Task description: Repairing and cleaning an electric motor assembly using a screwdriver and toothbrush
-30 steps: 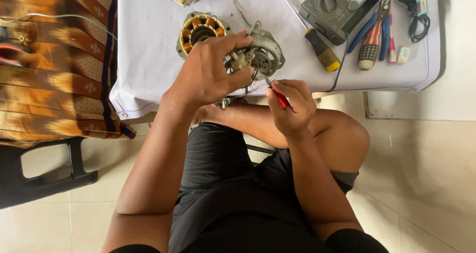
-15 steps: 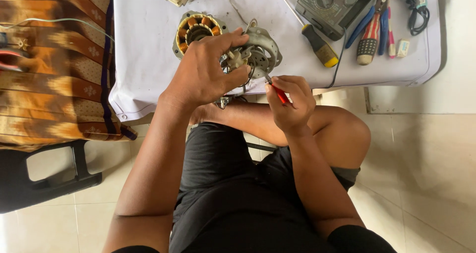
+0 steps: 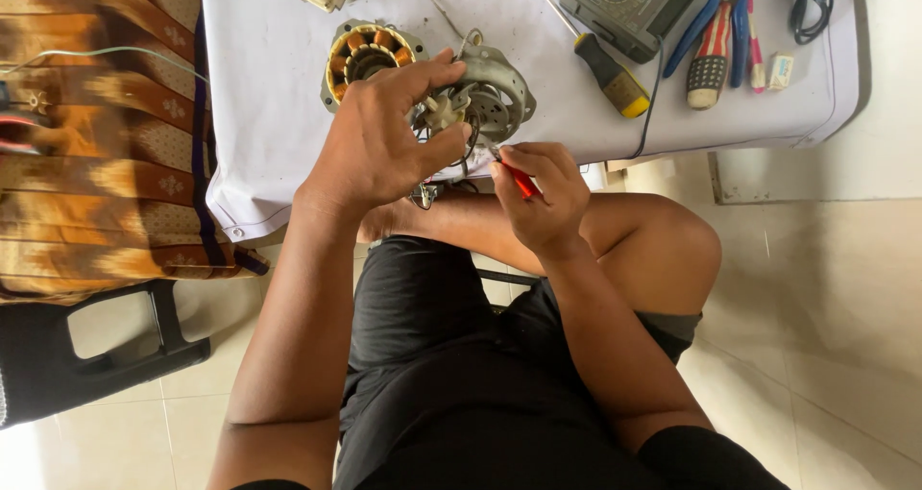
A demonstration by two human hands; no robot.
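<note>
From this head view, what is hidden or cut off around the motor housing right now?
- Screwdriver tip: too small to tell where it meets the motor housing.
- Housing's near face: covered by the left hand.
- Screwdriver handle: mostly buried in the right hand.
- Meter and pliers: cut off by the top edge.
- Table legs: hidden by its cloth.

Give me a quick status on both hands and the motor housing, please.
Left hand gripping grey motor housing at table edge. Right hand holds red screwdriver, tip at housing. Copper-wound stator just behind, touching nothing.
</note>
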